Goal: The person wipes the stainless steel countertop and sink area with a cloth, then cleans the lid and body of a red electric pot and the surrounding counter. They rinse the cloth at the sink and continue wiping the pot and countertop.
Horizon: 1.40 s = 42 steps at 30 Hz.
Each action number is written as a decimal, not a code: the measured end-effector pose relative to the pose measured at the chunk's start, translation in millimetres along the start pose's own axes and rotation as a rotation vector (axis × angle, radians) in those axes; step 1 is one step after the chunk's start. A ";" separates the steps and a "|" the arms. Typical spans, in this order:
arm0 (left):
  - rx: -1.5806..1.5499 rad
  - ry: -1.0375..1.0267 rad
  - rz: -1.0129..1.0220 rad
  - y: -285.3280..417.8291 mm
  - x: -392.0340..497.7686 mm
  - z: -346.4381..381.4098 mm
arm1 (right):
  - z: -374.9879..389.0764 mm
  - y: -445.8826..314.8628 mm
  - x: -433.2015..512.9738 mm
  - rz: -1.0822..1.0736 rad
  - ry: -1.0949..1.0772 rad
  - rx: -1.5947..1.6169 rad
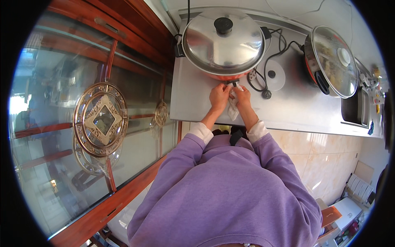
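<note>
A large electric pot with a domed steel lid (225,49) and a black knob stands on the steel countertop (197,92). Just below its front rim, at a small black fitting (232,82), my left hand (219,97) and my right hand (243,96) come close together. Between them a crumpled white cloth (233,109) hangs down toward the counter's front edge. My right hand grips the cloth near the fitting. The fingers of my left hand are pinched at the cloth's other side; whether they hold it is hard to tell.
Right of the pot, a black power cord (268,61) with a plug lies across a round translucent lid (275,77). Farther right stands an electric pan under a glass lid (333,61), then a sink (355,108). A wood-framed glass door (139,123) borders the left side.
</note>
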<state>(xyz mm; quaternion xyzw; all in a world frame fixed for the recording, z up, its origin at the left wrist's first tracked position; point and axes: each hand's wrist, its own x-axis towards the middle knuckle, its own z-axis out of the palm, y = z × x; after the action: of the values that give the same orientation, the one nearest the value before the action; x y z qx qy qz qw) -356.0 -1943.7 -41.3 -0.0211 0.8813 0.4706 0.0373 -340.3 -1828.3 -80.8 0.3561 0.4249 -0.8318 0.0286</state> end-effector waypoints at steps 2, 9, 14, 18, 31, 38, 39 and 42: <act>0.033 -0.013 0.037 -2.4 0.8 -1.7 | 1.0 -3.7 -7.2 -0.020 -0.009 -0.057; 0.121 0.048 0.204 7.9 0.9 -14.5 | 2.1 -2.5 -11.5 -0.216 -0.045 -0.031; 0.141 -0.185 0.011 -8.6 7.6 -8.0 | -7.9 4.9 -1.1 -0.096 0.022 0.026; 0.249 -0.350 0.207 22.6 -6.9 -49.6 | -21.0 -20.4 -9.8 -0.202 0.132 0.058; -0.025 0.188 0.749 188.4 38.2 -145.3 | 7.1 -153.9 22.9 -0.285 -0.137 0.629; 0.189 0.174 0.843 203.4 92.9 -130.4 | 13.9 -144.2 -41.3 -0.710 0.084 -0.203; 0.242 0.189 0.841 201.5 100.4 -128.0 | 14.7 -124.2 -68.2 -0.558 0.054 -0.402; 0.370 0.195 0.845 190.9 124.0 -111.9 | -27.5 -33.5 -76.6 -1.170 -0.157 -1.221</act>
<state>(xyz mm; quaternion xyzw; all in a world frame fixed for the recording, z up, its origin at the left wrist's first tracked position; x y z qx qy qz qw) -498.5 -1930.7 168.1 0.3023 0.8811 0.2754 -0.2375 -279.4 -1806.4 -21.2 -0.0575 0.9118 -0.3597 -0.1896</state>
